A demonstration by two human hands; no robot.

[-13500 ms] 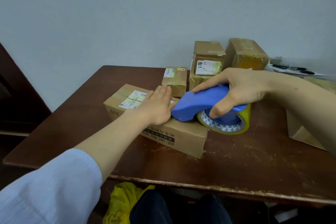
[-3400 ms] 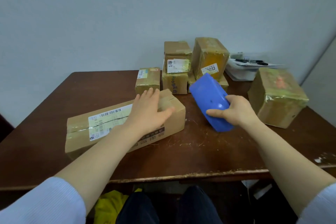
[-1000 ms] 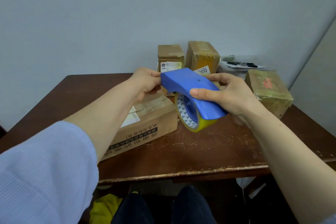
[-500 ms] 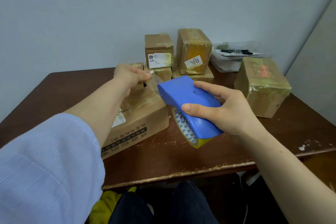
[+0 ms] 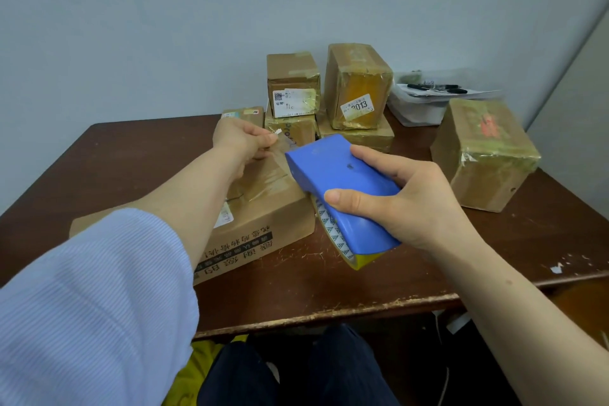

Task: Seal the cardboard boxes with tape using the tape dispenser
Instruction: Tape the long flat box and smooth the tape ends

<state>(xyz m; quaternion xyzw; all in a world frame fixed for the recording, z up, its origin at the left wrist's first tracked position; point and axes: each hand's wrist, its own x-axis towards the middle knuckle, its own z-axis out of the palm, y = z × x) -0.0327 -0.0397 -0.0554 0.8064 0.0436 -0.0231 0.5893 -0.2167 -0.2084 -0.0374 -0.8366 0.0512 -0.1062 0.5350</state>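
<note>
A long cardboard box (image 5: pixel 263 221) with printed black characters lies on the brown table (image 5: pixel 125 161), partly hidden under my left forearm. My right hand (image 5: pixel 412 204) grips a blue tape dispenser (image 5: pixel 342 194) holding a yellowish tape roll, held just off the box's right end. My left hand (image 5: pixel 244 142) pinches the free end of clear tape (image 5: pixel 283 142) drawn out from the dispenser's front, above the box's far end.
Several taped boxes stand stacked at the back (image 5: pixel 359 89), with a small one (image 5: pixel 244 112) behind my left hand. A larger taped box (image 5: pixel 484 155) sits at the right. A white tray with pens (image 5: pixel 428 102) is against the wall. The table's front edge is worn.
My left hand has pulled the tape end a little farther from the dispenser. The dispenser stays in my right hand beside the box's end.
</note>
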